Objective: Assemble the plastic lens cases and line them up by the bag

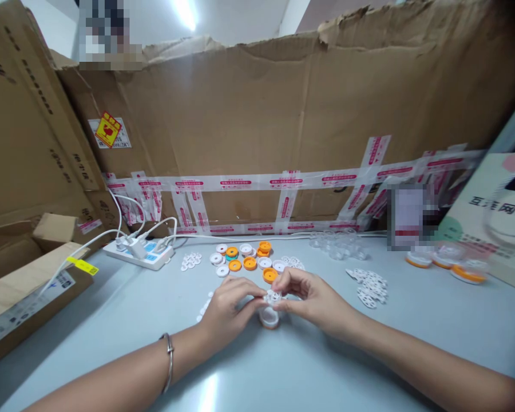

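A power strip (139,252) sits far left against the cardboard wall (240,114), probably to keep its cables off the work area. The left hand (229,303) pinches one side of a small white part (273,296), near centre; the right hand (317,292) pinches the other, presumably for steadiness. The part is just above a white cup (269,316); contact cannot be told. Right, perforated discs (371,288) lie heaped, likely within easy reach. Far left, a red-and-yellow sticker (107,130) shows a broken glass, over a label (124,136) apparently starting "LMG". The tape's red print is too small to read; the far-right box (498,217) shows "网眼".
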Available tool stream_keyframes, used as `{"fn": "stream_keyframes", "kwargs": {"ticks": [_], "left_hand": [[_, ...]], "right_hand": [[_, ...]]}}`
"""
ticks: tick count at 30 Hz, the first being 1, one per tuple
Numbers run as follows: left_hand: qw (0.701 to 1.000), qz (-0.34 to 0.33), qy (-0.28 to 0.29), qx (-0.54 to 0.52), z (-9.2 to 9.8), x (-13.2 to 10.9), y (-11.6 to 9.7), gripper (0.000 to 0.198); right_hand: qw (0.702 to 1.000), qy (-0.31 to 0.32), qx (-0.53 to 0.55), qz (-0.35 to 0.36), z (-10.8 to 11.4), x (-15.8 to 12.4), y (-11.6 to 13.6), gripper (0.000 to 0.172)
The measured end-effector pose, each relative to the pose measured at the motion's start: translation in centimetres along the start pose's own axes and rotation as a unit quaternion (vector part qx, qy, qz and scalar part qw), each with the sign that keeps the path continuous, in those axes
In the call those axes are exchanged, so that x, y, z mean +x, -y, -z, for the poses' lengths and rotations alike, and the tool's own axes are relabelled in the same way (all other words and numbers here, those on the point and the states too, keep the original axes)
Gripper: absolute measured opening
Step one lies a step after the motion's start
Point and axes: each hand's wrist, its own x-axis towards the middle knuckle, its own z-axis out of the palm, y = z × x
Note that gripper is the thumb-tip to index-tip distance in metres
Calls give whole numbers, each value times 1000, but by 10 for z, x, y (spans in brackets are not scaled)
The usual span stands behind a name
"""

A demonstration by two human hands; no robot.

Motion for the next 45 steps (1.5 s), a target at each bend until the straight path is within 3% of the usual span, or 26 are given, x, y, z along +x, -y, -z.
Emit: {"fn": "stream_keyframes", "kwargs": {"ticks": [10,14,20,24,29,33,40,45], "left_hand": [[995,81,-12,-49,-1,0,1,7],[996,76,-7,-55,-1,-1,0,7],[994,90,5,-59,-1,-1,1,8],[985,144,19,-88,-3,1,1,18],[971,216,12,-101,-5,5,-1,6],[963,253,-3,-91,-5,7,-3,8],[963,257,6,-77,-4,10,-4,11],[968,237,49,-64,2,9,-1,18]], "right_hand": [[992,-6,-126,30,2,-5,12,12],[996,-10,-89,30,1,-5,11,16],[999,11,-13,-31,0,-1,1,25],[999,-8,-11,-35,-2,2,-2,31],[998,-3,34,-46,-5,6,-3,33],[996,1,63,-61,-3,8,-3,34],[994,-26,85,-57,-7,9,-3,35],[992,-74,89,-56,0,11,-5,34]]}}
